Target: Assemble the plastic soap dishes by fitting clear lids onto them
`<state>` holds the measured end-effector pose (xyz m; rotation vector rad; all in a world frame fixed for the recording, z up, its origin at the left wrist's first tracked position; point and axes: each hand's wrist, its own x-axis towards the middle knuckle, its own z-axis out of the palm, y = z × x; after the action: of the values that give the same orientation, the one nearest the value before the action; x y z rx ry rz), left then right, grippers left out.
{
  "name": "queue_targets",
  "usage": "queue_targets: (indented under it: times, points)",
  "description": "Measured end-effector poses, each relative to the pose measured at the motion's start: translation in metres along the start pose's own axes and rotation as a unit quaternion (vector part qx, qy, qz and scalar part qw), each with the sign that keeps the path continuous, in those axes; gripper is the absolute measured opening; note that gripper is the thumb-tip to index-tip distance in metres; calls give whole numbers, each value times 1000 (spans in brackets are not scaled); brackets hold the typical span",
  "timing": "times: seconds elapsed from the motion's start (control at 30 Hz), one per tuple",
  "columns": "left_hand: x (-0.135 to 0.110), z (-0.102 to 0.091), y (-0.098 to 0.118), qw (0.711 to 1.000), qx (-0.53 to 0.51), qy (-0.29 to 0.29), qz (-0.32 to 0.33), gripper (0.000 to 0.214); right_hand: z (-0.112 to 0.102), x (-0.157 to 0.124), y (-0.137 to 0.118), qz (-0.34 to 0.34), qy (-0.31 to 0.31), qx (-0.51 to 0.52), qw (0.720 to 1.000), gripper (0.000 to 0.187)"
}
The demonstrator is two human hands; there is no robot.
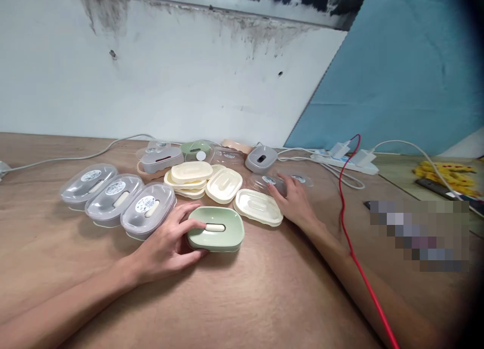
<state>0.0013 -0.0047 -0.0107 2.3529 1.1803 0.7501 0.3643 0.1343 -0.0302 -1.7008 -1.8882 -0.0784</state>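
My left hand [176,243] grips a pale green oval soap dish [234,226] from its left side, with the thumb along the front and a finger by the central slot. A cream bar shows in that slot. Over to the right, my right hand [297,202] reaches to a clear plastic lid [260,179] with a round label, its fingers apart and touching or just above the lid. Another clear lid [304,180] lies beyond those fingers. Between my hands is a cream oval tray [258,207], near a cream tray [224,185] and a stack of cream trays [191,172].
Three grey lidded soap dishes [148,210] stand in a row on the left. Behind the trays are grey dishes [260,159], a green dish [194,148] and more clear lids. A red cable [343,202] crosses the right side from a power strip [344,162].
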Motion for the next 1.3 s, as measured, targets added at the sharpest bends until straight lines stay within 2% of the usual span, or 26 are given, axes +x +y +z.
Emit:
queue_targets:
  times: [0.13, 0.23, 0.43, 0.53, 0.63, 0.77, 0.87, 1.0, 1.1, 1.3]
  points:
    - [0, 1, -1, 1000, 19, 8, 9, 43, -4, 0, 0, -31, -36, -31, 998, 64]
    - [0, 1, -1, 1000, 20, 7, 11, 44, -6, -2, -6, -54, -32, -20, 998, 60]
    - [2, 0, -1, 1000, 4, 11, 17, 42, -13, -3, -14, -81, 87, 112, 987, 53]
    - [2, -1, 0, 1000, 3, 16, 22, 40, -21, -8, -25, -145, 131, 174, 965, 48]
    - [2, 1, -1, 999, -14, 29, 16, 63, -28, -21, -45, -259, 140, 216, 931, 55]
    - [0, 5, -6, 997, -70, 40, 7, 104, -30, -44, -77, -361, 93, 253, 893, 69]
    - [-2, 8, -9, 995, -91, 33, 10, 114, -27, -58, -93, -388, 45, 260, 883, 75]
    - [-2, 8, -7, 995, -93, 29, 11, 120, -24, -66, -101, -397, -32, 262, 879, 78]
    - [-1, 5, -3, 997, -70, 39, 18, 117, -22, -68, -103, -392, -66, 258, 881, 83]
    - [2, -2, 1, 997, -51, 33, 41, 76, -17, -71, -107, -392, -93, 254, 880, 87]
